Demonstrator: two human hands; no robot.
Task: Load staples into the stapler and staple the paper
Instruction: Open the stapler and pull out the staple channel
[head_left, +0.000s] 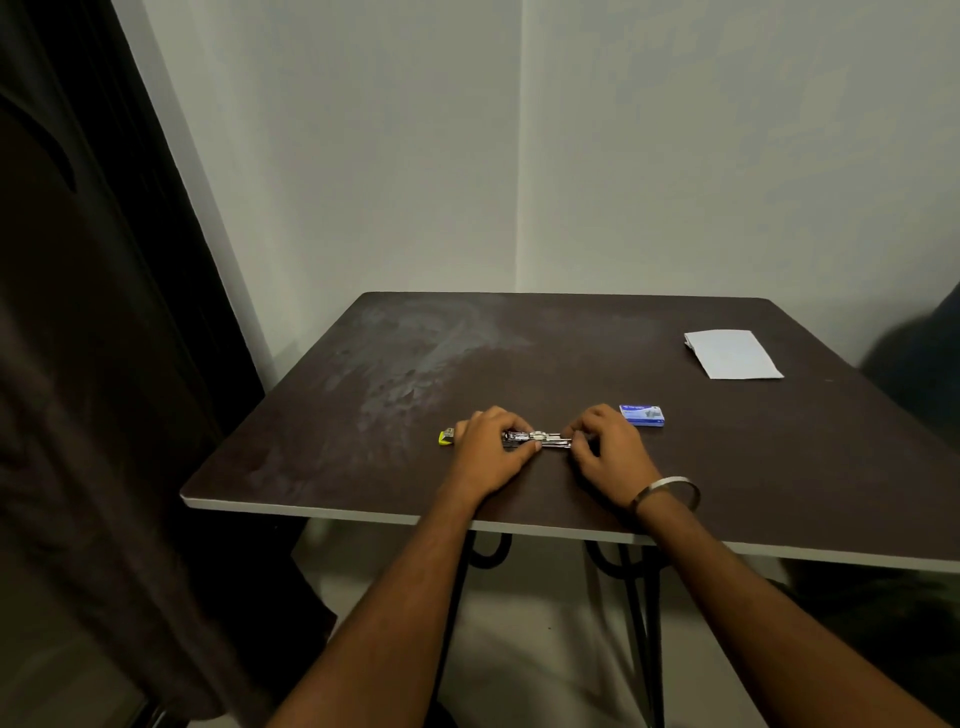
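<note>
Two bare forearms, nearest the camera, reach up from the bottom edge onto the table. Dark brown curtain (104, 338), heavy folds, fills the whole left side. Pale grey-white walls (675, 156) meet in a corner behind the table. Dark brown square tabletop (519, 364) with a light edge band, on black curved metal legs (641, 597); a worn, whitish scuffed patch covers its far-left part. Pale floor shows beneath.

Left hand (488, 447): fingers curled over the stapler, gripping its body. Right hand (605, 447): fingertips pinched on the metal end of the stapler; whether staples are between them cannot be told. Thin silver metal bangle (670, 488) on the right wrist.

White folded paper (732, 353): flat near the far-right corner, well apart from the hands. Small blue cardboard staple box (642, 415): flat, just beside the right hand. Metal stapler with yellow-green end (535, 439): lying lengthwise on the tabletop between both hands, near the front edge, its coloured tip showing left of the left hand.
</note>
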